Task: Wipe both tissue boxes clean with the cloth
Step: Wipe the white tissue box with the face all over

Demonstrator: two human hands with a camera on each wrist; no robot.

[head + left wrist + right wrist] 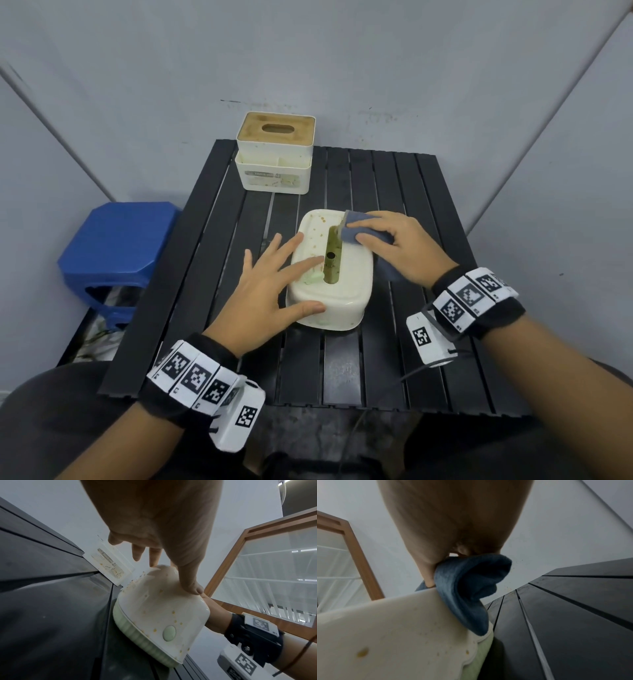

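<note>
Pressing blue cloth [364, 233] on near tissue box [346, 301], R hand [400, 246] grips it; L hand [270, 291] flat, steadying box.

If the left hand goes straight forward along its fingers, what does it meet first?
The left hand points up and right across the rounded tissue box. It would probably meet the blue cloth under the right hand first, though depth is unclear.

"TISSUE HO…" label on the rear tissue box [109, 566]
</note>
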